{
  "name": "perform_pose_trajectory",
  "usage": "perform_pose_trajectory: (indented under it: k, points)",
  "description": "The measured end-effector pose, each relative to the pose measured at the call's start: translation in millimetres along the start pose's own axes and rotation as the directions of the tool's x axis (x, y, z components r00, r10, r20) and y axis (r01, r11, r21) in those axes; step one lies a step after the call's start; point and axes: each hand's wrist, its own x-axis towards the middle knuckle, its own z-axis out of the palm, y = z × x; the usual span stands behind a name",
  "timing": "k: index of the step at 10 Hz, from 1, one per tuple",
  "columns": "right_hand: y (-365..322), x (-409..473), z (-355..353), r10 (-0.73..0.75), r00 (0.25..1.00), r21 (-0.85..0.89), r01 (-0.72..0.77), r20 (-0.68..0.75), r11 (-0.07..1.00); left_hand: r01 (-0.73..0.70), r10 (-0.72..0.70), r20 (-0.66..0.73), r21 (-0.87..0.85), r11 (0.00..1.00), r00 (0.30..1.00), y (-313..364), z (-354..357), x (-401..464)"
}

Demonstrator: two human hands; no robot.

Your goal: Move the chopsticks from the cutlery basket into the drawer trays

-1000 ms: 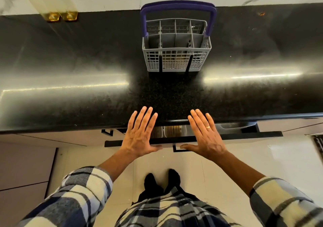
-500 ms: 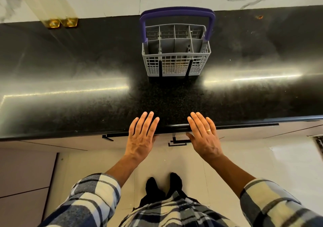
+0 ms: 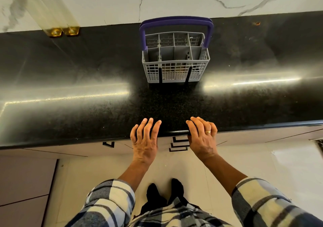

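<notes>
Head view: looked down over a black bench [image 3: 87,73] toward a marbled wall.
Chopsticks: none could be made out; probably already gone from the basket, though its lower cells were partly hidden.
Cutlery basket [image 3: 175,69]: stood upright at the back of the bench, purple handle raised, well apart from both hands.
Drawer [image 3: 180,143]: front sat flush beneath the bench edge, so the trays were hidden; judged shut because the task was finished or nearly so.
Left hand [image 3: 145,139]: released, fingers straight and resting over the bench edge, holding nothing.
Right hand [image 3: 202,136]: fingers draped over the same edge, loosely bent, grasping nothing; a ring showed.
Floor [image 3: 174,167]: pale tiles, feet in dark socks.
</notes>
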Motion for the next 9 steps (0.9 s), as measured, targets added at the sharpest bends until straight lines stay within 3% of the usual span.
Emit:
perform_pose_trajectory:
  k: [3,5,6,7,9]
  points:
    - [-10,4,-5,0.084,0.994,-0.009,-0.083,0.073,0.997,0.045,-0.044,0.054,-0.018,0.999,0.998,2,-2,1]
    - [-11,9,-16,0.106,0.965,0.019,-0.114,0.241,0.993,0.037,-0.039,0.221,0.013,0.999,0.975,2,-12,3]
    - [-11,9,-28,0.058,0.916,-0.014,-0.057,0.397,0.998,-0.001,-0.002,0.285,0.010,1.000,0.959,1,-22,3]
    - [-12,8,-35,0.040,0.892,-0.034,-0.028,0.450,0.999,-0.020,0.027,0.286,-0.028,0.999,0.958,1,-30,5]
    - [-21,45,-50,0.052,0.934,0.029,-0.067,0.353,0.997,0.008,0.003,0.192,-0.057,0.998,0.981,2,-47,46]
